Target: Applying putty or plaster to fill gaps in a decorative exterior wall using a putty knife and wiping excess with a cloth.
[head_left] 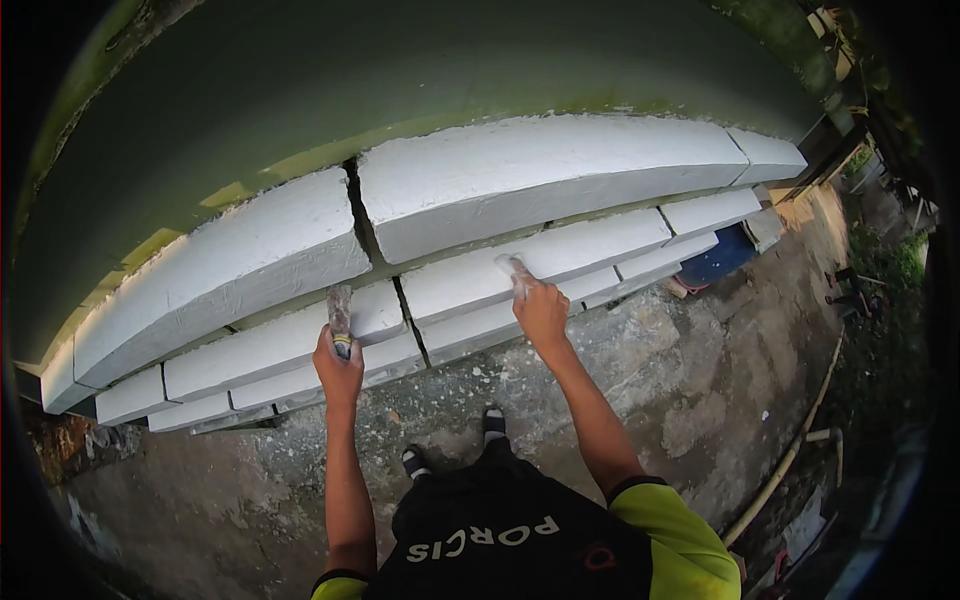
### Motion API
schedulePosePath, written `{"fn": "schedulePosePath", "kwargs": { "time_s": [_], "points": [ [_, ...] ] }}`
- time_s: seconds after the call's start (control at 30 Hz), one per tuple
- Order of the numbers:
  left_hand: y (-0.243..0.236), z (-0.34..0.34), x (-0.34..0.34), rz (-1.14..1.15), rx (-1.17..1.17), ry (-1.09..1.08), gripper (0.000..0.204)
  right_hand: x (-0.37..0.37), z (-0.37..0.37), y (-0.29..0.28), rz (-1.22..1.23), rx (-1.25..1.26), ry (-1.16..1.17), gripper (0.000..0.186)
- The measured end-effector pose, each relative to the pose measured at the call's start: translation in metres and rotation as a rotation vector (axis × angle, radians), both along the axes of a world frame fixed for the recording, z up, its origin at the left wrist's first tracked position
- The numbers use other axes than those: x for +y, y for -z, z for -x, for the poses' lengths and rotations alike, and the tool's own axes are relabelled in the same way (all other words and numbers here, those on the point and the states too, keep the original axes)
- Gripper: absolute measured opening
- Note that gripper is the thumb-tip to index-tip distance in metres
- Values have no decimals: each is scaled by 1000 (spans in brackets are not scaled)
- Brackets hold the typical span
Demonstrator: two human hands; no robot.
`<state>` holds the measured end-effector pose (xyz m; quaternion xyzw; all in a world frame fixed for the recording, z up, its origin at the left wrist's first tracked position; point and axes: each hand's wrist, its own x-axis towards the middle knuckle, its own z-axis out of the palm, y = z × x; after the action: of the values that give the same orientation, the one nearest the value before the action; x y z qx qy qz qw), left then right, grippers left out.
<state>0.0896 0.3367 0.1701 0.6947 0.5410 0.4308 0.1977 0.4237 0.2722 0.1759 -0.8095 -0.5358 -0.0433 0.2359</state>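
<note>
My left hand [338, 368] grips the handle of a putty knife [340, 312]. Its flat, stained blade points up and away from me, over the lower white block row. My right hand [542, 310] is closed, its whitened fingertips pressed to the top of a white block [590, 243] in that same row. A small pale thing or white paste shows at those fingertips; I cannot make out which. Behind, a taller row of white blocks [550, 160] stands against the green wall, with a dark gap [360, 212] between two of them.
Beyond the blocks rises a dark green wall [420, 70]. A blue container [718, 257] sits by the right end of the rows. Underfoot is a stained concrete floor [640, 350], where my feet stand close to the blocks. A long pole [785, 465] lies at the right.
</note>
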Motion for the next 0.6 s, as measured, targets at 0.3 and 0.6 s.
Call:
{"fn": "schedulePosePath", "kwargs": {
  "time_s": [0.3,0.6],
  "points": [
    [-1,-6,1,3,-23,-7,30,9,-31,-9,-44,141,210,34],
    [-1,2,-2,53,-51,-15,28,-14,-82,-19,57,-57,179,33]
  ]
}}
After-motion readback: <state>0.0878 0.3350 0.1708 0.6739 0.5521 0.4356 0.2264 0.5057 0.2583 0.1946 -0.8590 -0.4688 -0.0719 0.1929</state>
